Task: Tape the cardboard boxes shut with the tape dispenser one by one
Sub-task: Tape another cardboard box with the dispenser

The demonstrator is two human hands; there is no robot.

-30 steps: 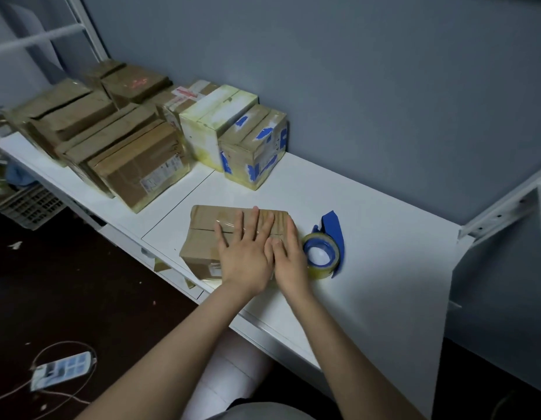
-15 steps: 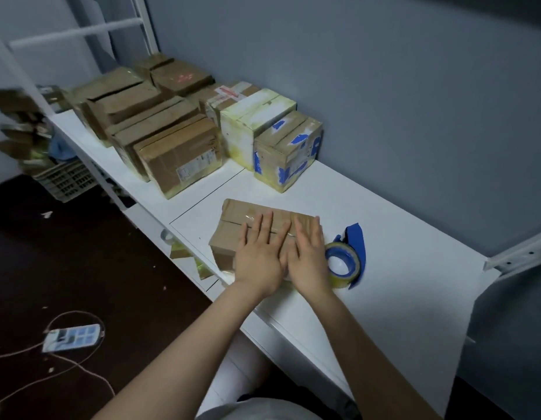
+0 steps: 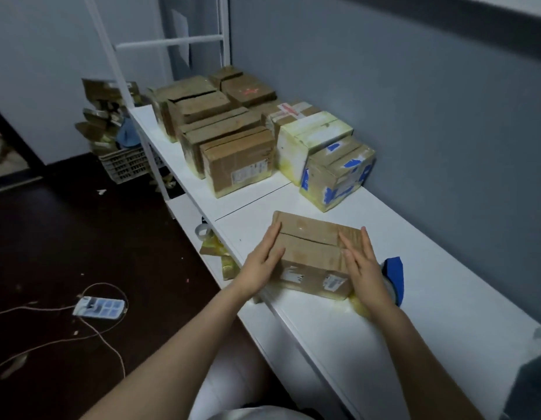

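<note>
A flat brown cardboard box (image 3: 311, 247) lies on the white shelf top (image 3: 430, 268) near its front edge, with clear tape along its top seam. My left hand (image 3: 261, 265) lies against the box's left end with straight fingers. My right hand (image 3: 361, 262) lies flat on the box's right end, fingers straight. The blue tape dispenser (image 3: 393, 278) sits just right of the box, mostly hidden behind my right hand.
Several cardboard boxes (image 3: 236, 160) stand in rows at the back left, one with blue tape patches (image 3: 339, 177). A roll of tape (image 3: 202, 231) sits on the lower shelf. A plastic crate (image 3: 126, 165) and a power strip (image 3: 99, 307) with cables are on the dark floor.
My hands have moved apart from the middle of the box top to its left and right ends. The view has swung left and closer.
</note>
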